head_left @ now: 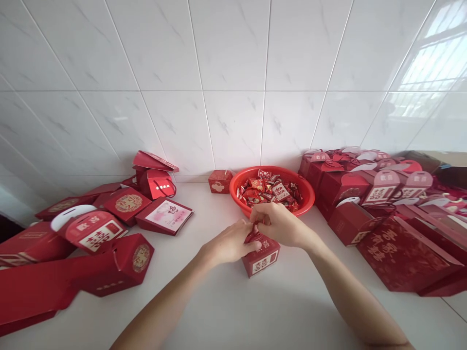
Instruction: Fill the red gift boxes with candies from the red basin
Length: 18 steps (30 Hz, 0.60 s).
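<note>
A small red box [263, 260] with a white double-happiness label and folded-down top stands on the white surface just in front of a red basin [310, 197]. Around the box's left and top side is my left hand [231, 243], its thumb lying on the top flap. My right hand [279, 224] is at the box's far upper edge, fingers bent and pinched together close to my left fingertips. Both hands meet over the back of the top, where the fingers hide whatever is between them. Wrapped candies [270, 187] fill the basin.
Red boxes [126, 262] and a flat pink-faced box [168, 215] lie at the left. Many red gift boxes [350, 187] are crowded at the right. A small red box [220, 182] stands left of the basin, near the tiled wall [233, 131].
</note>
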Motion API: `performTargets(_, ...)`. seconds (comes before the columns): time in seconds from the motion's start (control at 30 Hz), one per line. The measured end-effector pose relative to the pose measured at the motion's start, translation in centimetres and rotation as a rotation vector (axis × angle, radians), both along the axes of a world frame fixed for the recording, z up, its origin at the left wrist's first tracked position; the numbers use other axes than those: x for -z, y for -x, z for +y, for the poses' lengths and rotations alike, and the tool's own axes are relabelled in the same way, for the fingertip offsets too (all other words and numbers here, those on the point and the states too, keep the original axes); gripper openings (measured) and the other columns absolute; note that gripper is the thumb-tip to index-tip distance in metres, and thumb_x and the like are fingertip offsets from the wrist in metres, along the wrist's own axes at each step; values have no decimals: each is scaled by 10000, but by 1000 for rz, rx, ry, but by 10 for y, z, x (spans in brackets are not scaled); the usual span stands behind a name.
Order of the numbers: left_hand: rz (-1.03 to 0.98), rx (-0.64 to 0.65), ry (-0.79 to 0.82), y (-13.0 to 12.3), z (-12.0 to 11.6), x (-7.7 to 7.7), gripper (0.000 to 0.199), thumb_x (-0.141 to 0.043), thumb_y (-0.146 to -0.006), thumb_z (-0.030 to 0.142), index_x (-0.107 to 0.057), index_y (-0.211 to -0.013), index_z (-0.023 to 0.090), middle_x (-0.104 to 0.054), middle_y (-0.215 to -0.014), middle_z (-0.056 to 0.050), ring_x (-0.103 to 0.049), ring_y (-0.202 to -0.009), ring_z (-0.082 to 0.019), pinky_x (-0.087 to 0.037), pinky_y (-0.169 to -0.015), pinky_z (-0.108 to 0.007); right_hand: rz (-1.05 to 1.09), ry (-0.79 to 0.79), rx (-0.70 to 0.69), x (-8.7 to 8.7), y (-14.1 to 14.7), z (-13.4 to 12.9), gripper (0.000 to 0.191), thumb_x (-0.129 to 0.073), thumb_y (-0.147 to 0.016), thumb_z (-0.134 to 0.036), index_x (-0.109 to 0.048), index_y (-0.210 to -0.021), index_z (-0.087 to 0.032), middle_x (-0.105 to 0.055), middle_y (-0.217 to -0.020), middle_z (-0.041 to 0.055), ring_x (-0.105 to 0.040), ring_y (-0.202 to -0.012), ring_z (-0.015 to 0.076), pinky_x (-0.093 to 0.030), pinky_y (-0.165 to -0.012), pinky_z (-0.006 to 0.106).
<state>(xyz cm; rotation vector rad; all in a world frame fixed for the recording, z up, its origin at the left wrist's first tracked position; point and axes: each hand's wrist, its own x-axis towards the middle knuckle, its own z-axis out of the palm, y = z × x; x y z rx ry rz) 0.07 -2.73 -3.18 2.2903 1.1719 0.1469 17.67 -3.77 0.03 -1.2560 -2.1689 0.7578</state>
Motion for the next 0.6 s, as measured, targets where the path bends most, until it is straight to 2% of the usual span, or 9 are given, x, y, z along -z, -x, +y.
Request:
performTargets(0.13,9,19,22,1,0,-2,230,-496,-891,378,-553,-1044,215,-641,-926,-46,-633,-825,-250,-439,-626,-299,45,67,-128,-1,-6,5,292,-476,-654,2,-674,-768,-179,-675,-722,3,-577,-639,126,-389,-559,224)
performTargets(0.23,1,-9,65,0,-1,-5,231,-527,-875,394,-580,-1006,212,-679,-934,-50,-657,-876,-267,-462,-646,-297,241,188,-194,1,-9,13,207,-535,-671,-39,-664,-773,-166,-677,-735,3,-597,-651,124,-437,-586,226)
performTargets(0.33,-48,-13,92,-1,-2,-6,226,-554,-861,378,-621,-995,209,-716,-990,-54,-671,-933,-273,-494,-711,-303,479,400,-238,11,-9,19,90,-657,-685,-133,-644,-772,-152,-672,-702,-1,-597,-619,117,-465,-602,243)
performTargets(0.43,-101,-8,106,-1,-2,-3,259,-551,-869,370,-628,-1056,209,-726,-1045,-58,-675,-959,-268,-509,-748,-309,669,558,-190,24,-7,16,177,-766,-657,-205,-648,-776,-147,-686,-689,2,-612,-613,116,-476,-618,248)
performTargets(0.6,-199,25,87,-4,-2,4,351,-544,-897,451,-595,-1159,222,-716,-1088,-59,-672,-971,-259,-516,-786,-323,904,579,-37,37,-9,-6,279,-849,-640,-254,-643,-801,-157,-716,-736,20,-666,-708,129,-458,-639,223)
